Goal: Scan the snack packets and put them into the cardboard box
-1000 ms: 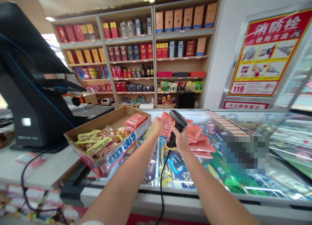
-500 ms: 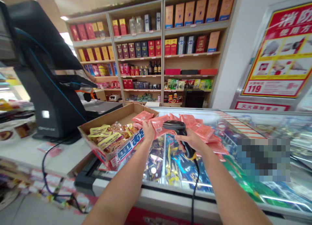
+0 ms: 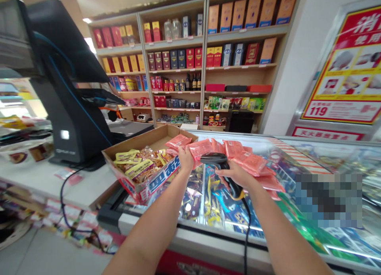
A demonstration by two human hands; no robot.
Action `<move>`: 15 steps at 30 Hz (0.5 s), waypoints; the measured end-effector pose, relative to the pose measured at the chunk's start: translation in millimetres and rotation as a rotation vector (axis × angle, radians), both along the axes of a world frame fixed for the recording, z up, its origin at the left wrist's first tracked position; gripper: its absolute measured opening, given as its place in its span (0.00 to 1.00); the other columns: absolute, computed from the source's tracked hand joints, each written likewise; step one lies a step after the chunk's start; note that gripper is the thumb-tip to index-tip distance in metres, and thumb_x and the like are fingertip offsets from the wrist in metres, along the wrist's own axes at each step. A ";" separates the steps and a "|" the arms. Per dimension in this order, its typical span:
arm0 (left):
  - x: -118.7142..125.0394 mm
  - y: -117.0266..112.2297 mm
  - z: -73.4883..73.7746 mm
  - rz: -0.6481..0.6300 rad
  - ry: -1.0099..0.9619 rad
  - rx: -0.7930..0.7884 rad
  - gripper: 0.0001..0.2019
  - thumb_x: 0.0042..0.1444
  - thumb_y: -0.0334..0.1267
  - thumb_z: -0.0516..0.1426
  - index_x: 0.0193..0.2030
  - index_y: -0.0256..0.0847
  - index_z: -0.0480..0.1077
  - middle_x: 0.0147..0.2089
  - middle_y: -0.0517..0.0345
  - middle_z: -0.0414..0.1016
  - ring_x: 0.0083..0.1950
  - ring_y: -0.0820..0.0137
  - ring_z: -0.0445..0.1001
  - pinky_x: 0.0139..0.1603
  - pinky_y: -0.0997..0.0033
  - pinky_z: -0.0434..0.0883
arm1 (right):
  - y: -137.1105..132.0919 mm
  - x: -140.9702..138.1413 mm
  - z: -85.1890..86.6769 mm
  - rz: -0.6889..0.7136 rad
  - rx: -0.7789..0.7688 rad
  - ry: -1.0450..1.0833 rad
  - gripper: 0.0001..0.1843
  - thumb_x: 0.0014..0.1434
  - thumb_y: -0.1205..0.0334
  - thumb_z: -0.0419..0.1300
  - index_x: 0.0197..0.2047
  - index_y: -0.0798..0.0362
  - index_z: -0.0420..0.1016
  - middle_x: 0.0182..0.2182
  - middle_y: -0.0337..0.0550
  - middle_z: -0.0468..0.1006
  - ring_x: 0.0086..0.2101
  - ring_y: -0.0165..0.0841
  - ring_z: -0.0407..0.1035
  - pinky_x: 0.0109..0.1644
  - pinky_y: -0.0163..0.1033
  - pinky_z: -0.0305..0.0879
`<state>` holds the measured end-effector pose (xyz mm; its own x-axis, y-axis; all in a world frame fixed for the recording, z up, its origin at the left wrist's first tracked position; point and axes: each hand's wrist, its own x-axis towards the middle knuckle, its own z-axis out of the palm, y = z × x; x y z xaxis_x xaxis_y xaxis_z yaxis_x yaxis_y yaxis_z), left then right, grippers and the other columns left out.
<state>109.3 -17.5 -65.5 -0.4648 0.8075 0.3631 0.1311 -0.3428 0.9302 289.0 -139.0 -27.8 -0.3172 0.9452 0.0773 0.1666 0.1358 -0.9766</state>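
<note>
My right hand (image 3: 235, 175) is wrapped round the grip of a black barcode scanner (image 3: 214, 159), whose head points left and whose cord hangs down in front of the freezer. Just left of the scanner's head, my left hand (image 3: 186, 158) is closed on a pink snack packet (image 3: 200, 149); its fingertips are partly hidden. More pink packets (image 3: 250, 162) lie in a loose pile on the glass lid, beyond and to the right of my right hand. A cardboard box (image 3: 162, 183) at my left holds yellow-labelled snack packets (image 3: 141, 166), with pink packets at its right end.
Beneath is a chest freezer with a sliding glass lid (image 3: 205, 203) over colourful packs. A black point-of-sale terminal (image 3: 68, 120) stands on the white counter (image 3: 86, 191) at left, its cable hanging down. Shelves (image 3: 175, 70) of boxes and bottles line the back wall.
The whole view has shifted slightly, so things appear a little further right. Both hands keep their holds, and the scanner's head stays near the pink packet.
</note>
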 end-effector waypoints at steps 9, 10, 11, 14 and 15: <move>1.3 0.8 -2.1 0.000 -0.017 0.003 0.10 0.62 0.31 0.51 0.29 0.43 0.58 0.30 0.61 0.66 0.36 0.67 0.68 0.43 0.66 0.66 | 0.1 -2.3 1.1 0.023 -0.016 0.013 0.13 0.48 0.54 0.64 0.22 0.52 0.67 0.12 0.36 0.69 0.11 0.27 0.61 0.15 0.33 0.55; 1.3 0.7 -2.2 -0.003 -0.022 0.005 0.10 0.62 0.31 0.51 0.29 0.43 0.58 0.30 0.61 0.66 0.36 0.67 0.68 0.43 0.66 0.66 | 0.2 -2.6 0.9 0.019 -0.017 0.011 0.14 0.47 0.54 0.65 0.22 0.52 0.67 0.11 0.35 0.68 0.11 0.27 0.61 0.15 0.32 0.55; 1.4 0.6 -2.0 -0.009 -0.028 0.006 0.09 0.62 0.31 0.51 0.29 0.43 0.58 0.30 0.61 0.67 0.36 0.67 0.68 0.43 0.66 0.66 | 0.5 -2.7 0.3 0.010 -0.018 0.016 0.14 0.47 0.53 0.65 0.22 0.52 0.67 0.11 0.35 0.68 0.11 0.27 0.61 0.15 0.32 0.55; 1.6 0.3 -1.0 -0.014 -0.046 -0.003 0.10 0.62 0.32 0.50 0.29 0.44 0.57 0.30 0.60 0.66 0.35 0.66 0.68 0.43 0.65 0.66 | 2.1 -1.6 -2.4 -0.034 -0.022 0.061 0.15 0.47 0.52 0.66 0.23 0.52 0.67 0.12 0.34 0.68 0.12 0.27 0.61 0.15 0.33 0.58; 1.8 0.2 -0.9 -0.011 -0.049 -0.004 0.10 0.62 0.32 0.51 0.29 0.44 0.57 0.29 0.60 0.66 0.35 0.66 0.68 0.44 0.64 0.66 | 2.6 -0.8 -3.1 -0.051 -0.023 0.078 0.15 0.47 0.52 0.66 0.24 0.52 0.67 0.13 0.34 0.68 0.12 0.27 0.61 0.15 0.33 0.59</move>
